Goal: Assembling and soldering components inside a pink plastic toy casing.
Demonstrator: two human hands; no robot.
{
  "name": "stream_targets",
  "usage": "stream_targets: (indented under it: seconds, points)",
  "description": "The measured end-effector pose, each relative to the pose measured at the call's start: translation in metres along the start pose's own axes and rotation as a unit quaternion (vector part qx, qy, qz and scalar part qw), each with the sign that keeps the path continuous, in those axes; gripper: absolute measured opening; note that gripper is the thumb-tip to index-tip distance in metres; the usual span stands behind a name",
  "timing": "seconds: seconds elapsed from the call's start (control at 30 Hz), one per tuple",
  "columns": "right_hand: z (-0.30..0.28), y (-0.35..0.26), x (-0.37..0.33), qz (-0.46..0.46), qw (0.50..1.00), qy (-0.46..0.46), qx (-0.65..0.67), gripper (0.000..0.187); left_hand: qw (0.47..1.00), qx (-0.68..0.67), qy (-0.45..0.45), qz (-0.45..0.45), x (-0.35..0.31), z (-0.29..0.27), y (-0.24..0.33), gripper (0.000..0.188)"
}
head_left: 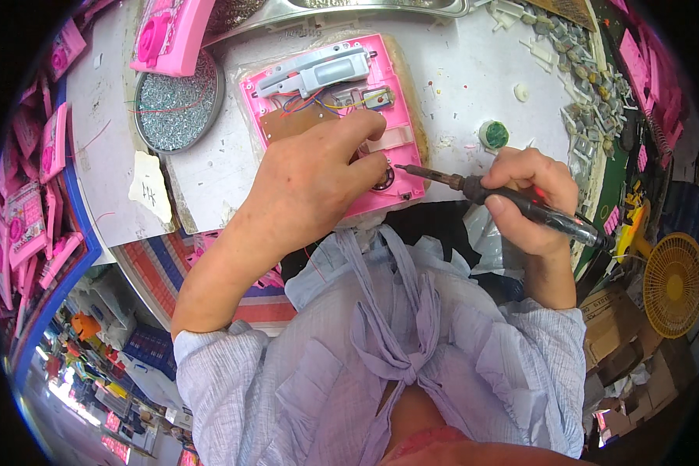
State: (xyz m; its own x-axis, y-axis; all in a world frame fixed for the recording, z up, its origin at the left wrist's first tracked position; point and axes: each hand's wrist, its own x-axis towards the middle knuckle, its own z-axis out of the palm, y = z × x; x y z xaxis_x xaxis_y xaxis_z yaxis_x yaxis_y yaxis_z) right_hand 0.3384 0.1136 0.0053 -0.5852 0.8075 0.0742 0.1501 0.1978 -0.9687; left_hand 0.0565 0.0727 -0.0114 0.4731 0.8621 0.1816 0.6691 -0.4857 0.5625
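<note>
One soldering iron [532, 207], between right fingers [523, 165]

Bright, fairly even light covers the tabletop [466, 85]; the metal tray [412, 9] glints; edges bend toward black corners.

A soldering iron [472, 188], loose screws [175, 109] and piled pink casings [25, 221] mark this as an assembly workshop.

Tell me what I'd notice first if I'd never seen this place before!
Probably the bright pink case in the middle, with coloured wires showing and the left hand over it. Just right of it, the right hand holds a dark soldering iron pointed at the case. A round yellow fan also stands out near the right edge.
</note>
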Motion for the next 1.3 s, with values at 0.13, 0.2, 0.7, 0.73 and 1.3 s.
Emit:
stream_targets:
  seconds: [0.13, 0.2, 0.7, 0.73, 1.3]
  points:
    - [-0.003, 0.003, -0.008, 0.013, 0.999, 0.027, 0.013, 0.018, 1.000, -0.005, -0.004, 0.003, 0.001, -0.002, 0.001, 0.011]
    - [-0.002, 0.005, -0.010, 0.004, 0.999, 0.043, 0.014, 0.018, 1.000, -0.001, -0.004, 0.001, 0.001, -0.001, 0.001, 0.011]
    - [-0.011, 0.003, -0.012, -0.007, 0.998, 0.056, 0.020, 0.020, 0.997, -0.019, 0.062, -0.050, -0.006, -0.006, -0.002, 0.026]
    - [-0.012, 0.003, -0.013, -0.006, 0.998, 0.067, 0.019, 0.020, 0.992, -0.035, 0.099, -0.071, -0.009, -0.008, -0.003, 0.027]
    - [-0.024, 0.001, -0.030, 0.039, 0.983, 0.169, 0.058, 0.021, 0.969, 0.016, 0.208, -0.129, -0.010, -0.011, -0.035, 0.010]
